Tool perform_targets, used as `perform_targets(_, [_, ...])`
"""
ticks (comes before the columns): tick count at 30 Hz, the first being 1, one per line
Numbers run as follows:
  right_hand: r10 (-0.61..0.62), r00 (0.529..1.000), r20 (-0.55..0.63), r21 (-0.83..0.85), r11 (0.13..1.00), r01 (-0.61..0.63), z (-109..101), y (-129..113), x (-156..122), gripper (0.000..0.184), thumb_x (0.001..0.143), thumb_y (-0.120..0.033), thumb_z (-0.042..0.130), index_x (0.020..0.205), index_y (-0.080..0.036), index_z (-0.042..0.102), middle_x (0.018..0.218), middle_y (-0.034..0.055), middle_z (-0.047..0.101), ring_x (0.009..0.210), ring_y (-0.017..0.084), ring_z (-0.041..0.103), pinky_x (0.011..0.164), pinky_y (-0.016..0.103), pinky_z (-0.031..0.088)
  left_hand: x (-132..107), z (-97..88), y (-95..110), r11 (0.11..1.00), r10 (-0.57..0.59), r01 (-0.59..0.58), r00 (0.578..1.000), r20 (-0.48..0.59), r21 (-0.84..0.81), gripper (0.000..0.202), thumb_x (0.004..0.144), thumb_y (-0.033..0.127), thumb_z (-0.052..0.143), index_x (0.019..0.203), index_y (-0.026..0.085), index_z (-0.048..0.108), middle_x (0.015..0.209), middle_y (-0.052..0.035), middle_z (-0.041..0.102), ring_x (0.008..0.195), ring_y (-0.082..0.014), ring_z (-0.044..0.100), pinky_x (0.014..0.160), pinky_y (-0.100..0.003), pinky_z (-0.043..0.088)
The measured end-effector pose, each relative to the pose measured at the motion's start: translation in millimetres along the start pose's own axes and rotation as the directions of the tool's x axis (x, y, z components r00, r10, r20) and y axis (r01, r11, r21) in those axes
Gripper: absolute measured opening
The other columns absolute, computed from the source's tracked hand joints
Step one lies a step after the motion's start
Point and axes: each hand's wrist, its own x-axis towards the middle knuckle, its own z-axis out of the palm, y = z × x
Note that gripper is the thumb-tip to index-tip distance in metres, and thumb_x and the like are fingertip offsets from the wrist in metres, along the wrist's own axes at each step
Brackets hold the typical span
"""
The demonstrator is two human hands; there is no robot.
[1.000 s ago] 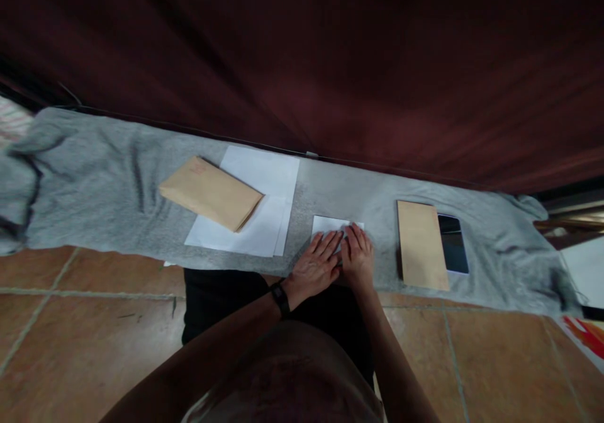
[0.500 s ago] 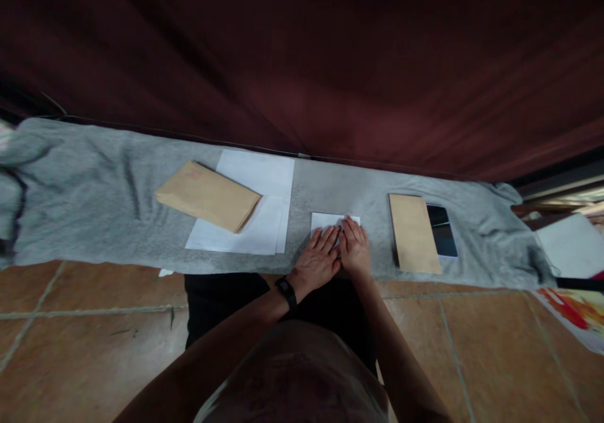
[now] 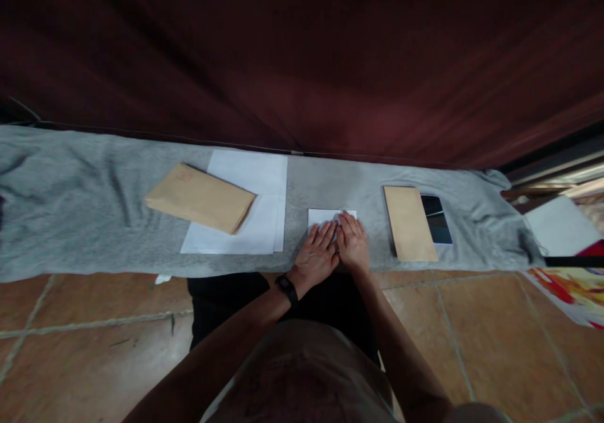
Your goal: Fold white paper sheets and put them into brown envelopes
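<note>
A small piece of white paper (image 3: pixel 321 216), seemingly folded, lies on the grey cloth in front of me. My left hand (image 3: pixel 315 256) rests flat on its left part, fingers stretched out. Close beside it, my right hand (image 3: pixel 352 243) presses on the right part, also with fingers extended. The hands cover most of the paper's near side. To the left, a stack of brown envelopes (image 3: pixel 201 197) lies at a slant over white paper sheets (image 3: pixel 250 168). On the right, another brown envelope (image 3: pixel 410 223) partly overlaps a dark phone-like device (image 3: pixel 436 218).
The grey cloth (image 3: pixel 340 177) covers a long narrow table. Behind it hangs a dark red curtain (image 3: pixel 302 64). At the far right are a white board-like object (image 3: pixel 564 225) and a colourful printed bag or sheet (image 3: pixel 566 287). Tiled floor (image 3: pixel 94 335) shows below.
The camera view has shifted and turned slightly. Both hands stay flat on the white paper, with little visible movement; the envelopes and sheets lie as before.
</note>
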Motion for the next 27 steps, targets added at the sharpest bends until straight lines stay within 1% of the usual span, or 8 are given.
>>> perform_targets(3, [0.003,1.000,0.002,0.001,1.000,-0.003,-0.2,-0.6,-0.2,0.047,0.105,-0.030,0.033,0.147,-0.015,0.051,0.154,0.0132,0.049,0.147,0.024,0.038,0.122,0.048,0.029,0.0,1.0,0.3,1.000,-0.002,0.002,1.000,-0.001,0.003,0.056,0.101,0.037,0.040,0.149,0.009,0.046,0.161,-0.0168,0.035,0.153,-0.0271,0.026,0.126,-0.051,0.014])
perform_targets(7, [0.010,1.000,0.012,0.002,1.000,-0.010,-0.8,-1.7,0.0,0.048,0.106,-0.033,0.032,0.146,-0.015,0.051,0.154,0.0127,0.049,0.148,0.023,0.037,0.122,0.048,0.028,-0.5,2.7,0.0,1.000,-0.004,0.004,1.000,-0.004,0.017,0.056,0.101,0.038,0.040,0.149,0.009,0.046,0.161,-0.0163,0.037,0.153,-0.0269,0.027,0.127,-0.050,0.014])
perform_targets(13, [0.017,0.999,0.037,-0.006,1.000,-0.017,-2.9,-4.7,1.1,0.052,0.108,-0.039,0.027,0.148,-0.015,0.050,0.155,0.0121,0.047,0.148,0.024,0.036,0.123,0.048,0.026,-0.4,4.0,0.0,1.000,-0.009,0.009,1.000,-0.007,0.022,0.061,0.102,0.039,0.039,0.153,0.005,0.037,0.160,-0.0169,0.038,0.152,-0.0266,0.028,0.127,-0.049,0.015])
perform_targets(17, [0.020,0.998,0.053,-0.021,1.000,-0.019,-5.4,-6.8,2.1,0.053,0.108,-0.039,0.027,0.148,-0.014,0.049,0.156,0.0126,0.046,0.148,0.024,0.036,0.122,0.048,0.027,0.3,3.3,0.9,1.000,-0.012,0.012,1.000,0.005,0.023,0.062,0.102,0.040,0.039,0.153,0.005,0.038,0.160,-0.0175,0.037,0.152,-0.0271,0.028,0.127,-0.049,0.016])
perform_targets(23, [0.020,0.997,0.068,-0.050,0.999,-0.017,-5.6,-8.2,2.4,0.052,0.108,-0.038,0.026,0.150,-0.015,0.047,0.158,0.0115,0.044,0.149,0.024,0.034,0.122,0.048,0.026,-0.3,2.6,1.4,1.000,-0.021,0.021,1.000,0.008,0.014,0.061,0.103,0.038,0.037,0.153,0.004,0.036,0.162,-0.0171,0.035,0.153,-0.0270,0.025,0.128,-0.048,0.015])
perform_targets(27, [0.005,0.997,0.074,-0.112,0.994,0.004,-4.9,-6.9,0.0,0.053,0.108,-0.038,0.026,0.153,-0.016,0.042,0.160,0.0113,0.040,0.151,0.024,0.031,0.123,0.047,0.023,-1.1,3.2,2.3,0.999,-0.034,0.034,0.999,0.012,-0.003,0.059,0.102,0.033,0.036,0.153,0.004,0.036,0.162,-0.0167,0.035,0.153,-0.0252,0.026,0.128,-0.046,0.016])
